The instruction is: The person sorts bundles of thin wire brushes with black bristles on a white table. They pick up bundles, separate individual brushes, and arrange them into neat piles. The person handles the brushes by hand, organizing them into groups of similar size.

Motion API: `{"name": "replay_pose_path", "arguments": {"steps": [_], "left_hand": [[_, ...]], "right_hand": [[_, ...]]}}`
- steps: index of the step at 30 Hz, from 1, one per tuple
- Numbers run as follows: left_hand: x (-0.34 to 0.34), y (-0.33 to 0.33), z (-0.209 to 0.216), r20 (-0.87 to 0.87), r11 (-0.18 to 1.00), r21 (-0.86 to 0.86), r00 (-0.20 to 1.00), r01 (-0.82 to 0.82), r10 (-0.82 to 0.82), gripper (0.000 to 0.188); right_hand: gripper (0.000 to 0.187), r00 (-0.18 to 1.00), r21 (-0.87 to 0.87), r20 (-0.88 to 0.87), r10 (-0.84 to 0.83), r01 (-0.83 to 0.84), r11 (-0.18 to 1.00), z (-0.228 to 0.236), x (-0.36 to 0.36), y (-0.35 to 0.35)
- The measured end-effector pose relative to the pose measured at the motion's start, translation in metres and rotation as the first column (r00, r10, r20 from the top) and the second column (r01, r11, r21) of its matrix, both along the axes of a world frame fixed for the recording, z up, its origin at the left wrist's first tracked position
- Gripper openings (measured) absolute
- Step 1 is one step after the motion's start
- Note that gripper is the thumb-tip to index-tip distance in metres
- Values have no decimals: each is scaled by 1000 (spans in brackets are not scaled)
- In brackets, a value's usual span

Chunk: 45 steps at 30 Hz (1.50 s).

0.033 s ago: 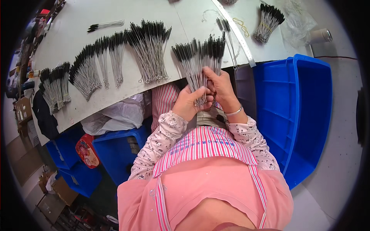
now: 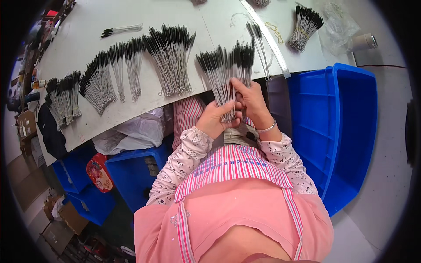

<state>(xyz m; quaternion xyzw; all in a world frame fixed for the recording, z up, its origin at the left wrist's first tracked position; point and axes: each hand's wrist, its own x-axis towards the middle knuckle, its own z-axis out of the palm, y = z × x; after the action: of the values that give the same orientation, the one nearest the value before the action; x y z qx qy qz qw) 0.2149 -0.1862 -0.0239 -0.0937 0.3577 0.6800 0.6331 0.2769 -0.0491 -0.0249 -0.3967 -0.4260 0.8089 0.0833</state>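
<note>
A fanned bunch of small wire-handled tube brushes (image 2: 222, 74), black bristles up and looped ends down, stands between my hands at the table's front edge. My left hand (image 2: 213, 118) is closed round the lower stems, its thumb laid across them near the loops. My right hand (image 2: 251, 100) grips more of these brushes (image 2: 242, 56) on the right side, thumb pressed against the stems. Its lower fingers meet the left hand's, and some stems are hidden behind them. Just left of the bunch lies a wide pile of similar brushes (image 2: 170, 61) on the table.
More brush piles (image 2: 97, 81) line the white table (image 2: 109, 116) leftward. A few loose brushes (image 2: 259, 41) lie beside a curved metal strip (image 2: 272, 46). Rubber bands (image 2: 275, 31), a tied brush bundle (image 2: 305, 28) and clear plastic (image 2: 338, 26) sit right. A blue crate (image 2: 313, 127) stands right.
</note>
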Motion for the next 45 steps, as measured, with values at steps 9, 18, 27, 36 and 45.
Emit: {"name": "replay_pose_path", "arguments": {"steps": [9,18,27,36,45], "left_hand": [[-8,0,-8,180,982,180,979,63,-96,16],[-19,19,-4,-176,997,-74,983,37,-50,15],[-22,26,-47,500,958,-188,818,-218,284,14],[-21,0,-42,593,998,40,805,-40,9,20],[-28,-25,-12,208,998,36,977,42,-49,19]], "right_hand": [[23,974,326,62,218,-226,918,14,-6,2],[21,866,477,-497,-54,325,817,55,-42,31],[22,689,497,-713,133,362,788,77,-75,32],[19,770,441,-634,76,279,853,61,-56,30],[17,729,678,-647,223,418,604,77,-146,97]]}}
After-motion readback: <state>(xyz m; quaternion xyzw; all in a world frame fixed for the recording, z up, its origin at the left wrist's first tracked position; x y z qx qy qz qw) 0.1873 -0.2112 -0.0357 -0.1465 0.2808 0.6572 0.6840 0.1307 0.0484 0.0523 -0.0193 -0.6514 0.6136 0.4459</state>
